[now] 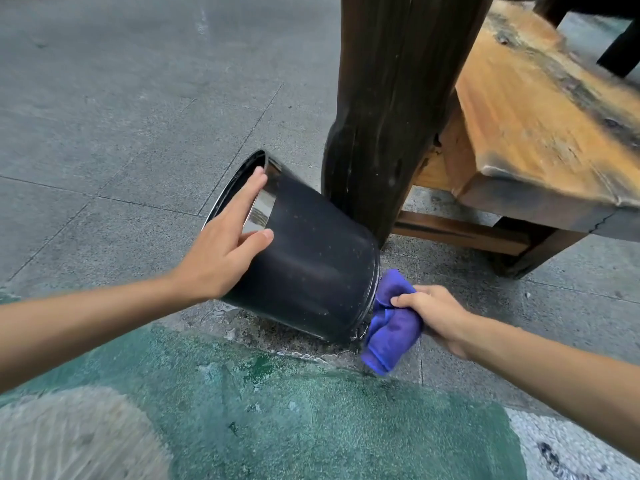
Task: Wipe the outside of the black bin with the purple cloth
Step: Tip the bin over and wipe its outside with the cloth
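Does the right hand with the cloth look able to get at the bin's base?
Probably yes. The left hand tips the bin, so its base faces the right hand, and the cloth already sits against it.

Bin (311, 271) lies tipped on the floor (121, 116) before the post (391, 109), cloth (391, 323) right

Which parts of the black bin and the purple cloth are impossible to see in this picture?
Head view only:
- Black bin: its underside faces away from the camera, with the purple cloth beside it.
- Bin's inside: hidden by the tilt and the left hand.
- Cloth's far part: covered by the right hand fingers.
- Bin's far wall: faces the wooden post.
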